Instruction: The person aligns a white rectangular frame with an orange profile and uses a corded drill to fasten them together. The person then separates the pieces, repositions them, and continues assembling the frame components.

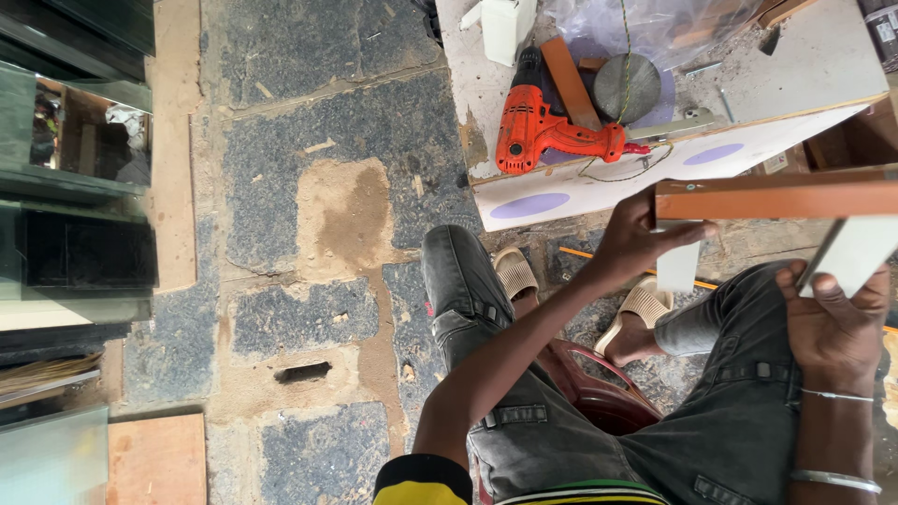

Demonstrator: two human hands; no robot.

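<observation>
in the head view the seated person's left hand (629, 245) grasps the end of a reddish-brown edged board (776, 198), held level over the knees so it stays steady, while the right hand (835, 323) clasps a pale panel piece (856, 254) just beneath it. an orange power drill (547, 126) lies on the white worktable (599, 192) just ahead, within reach.

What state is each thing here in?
Left hand: gripping the brown-edged board.
Right hand: holding the board's pale lower part.
Brown-edged board: held in the air, level.
Orange drill: lying on its side on the white table, untouched.
</observation>
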